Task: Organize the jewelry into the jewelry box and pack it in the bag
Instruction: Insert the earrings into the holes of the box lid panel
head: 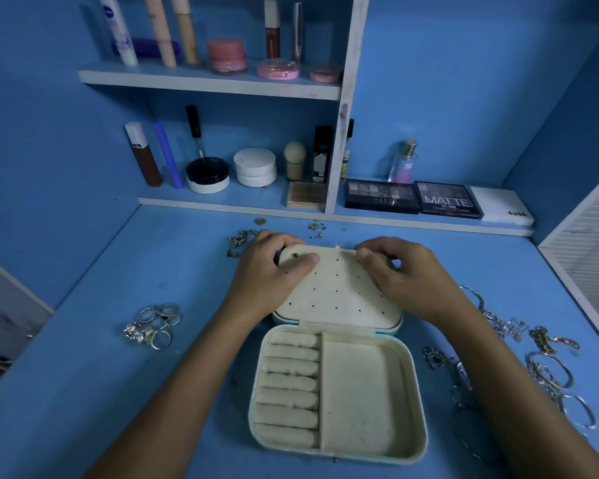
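Jewelry box lies open at lower centre of the frame on the blue tabletop, its base nearest the camera with ring rolls on its left side and a flat compartment on its right. Lid lies folded back above the base; its inner panel shows rows of small holes, and one stud earring sits in the upper-left hole. Left hand grips the lid's upper-left corner, thumb pressed on the panel, fingers curled over the edge. Right hand grips the upper-right corner with curled fingers. Pile of rings at centre left. Bracelets and chains at right. Small earrings above the lid. Cosmetics shelves fill the upper frame.
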